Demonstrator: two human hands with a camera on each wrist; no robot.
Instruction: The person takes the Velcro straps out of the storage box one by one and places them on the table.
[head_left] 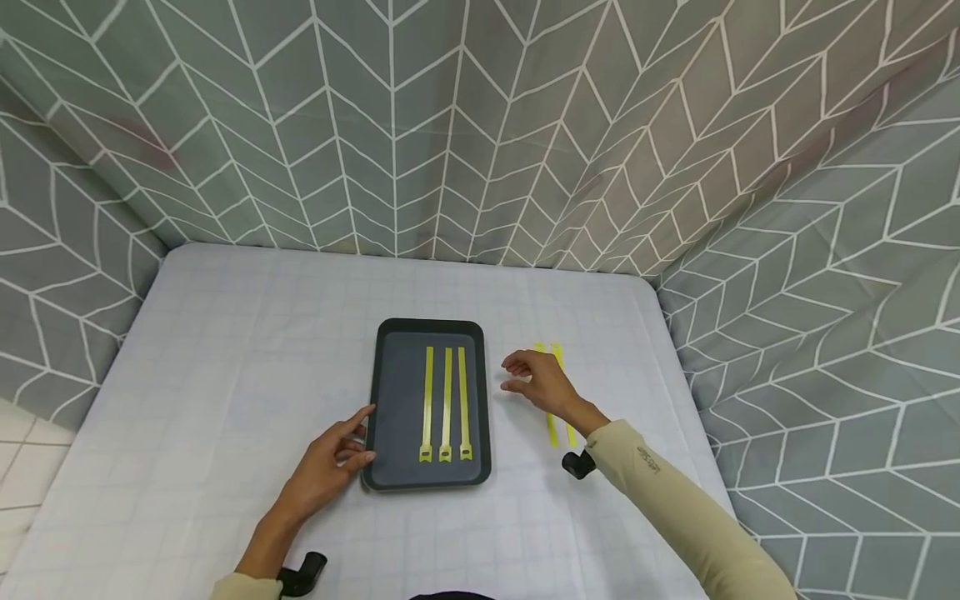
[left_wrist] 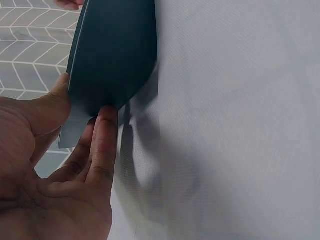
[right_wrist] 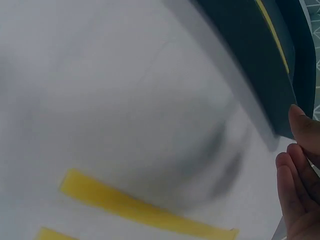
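Head view shows the left hand [head_left: 326, 460] with its grip pinching the left edge of a dark tray [head_left: 397, 392], where three yellow straps [head_left: 446, 400] lie side by side. The right hand [head_left: 549, 383], its grip slightly parted, hovers over two more yellow straps [head_left: 552, 431] on the tabletop [head_left: 262, 333].

One tray [head_left: 397, 400] touches the left fingers [head_left: 351, 425], three yellow straps [head_left: 447, 404] lie between left fingers and right fingers [head_left: 520, 357], two more yellow straps [head_left: 552, 431] just right of the right fingers
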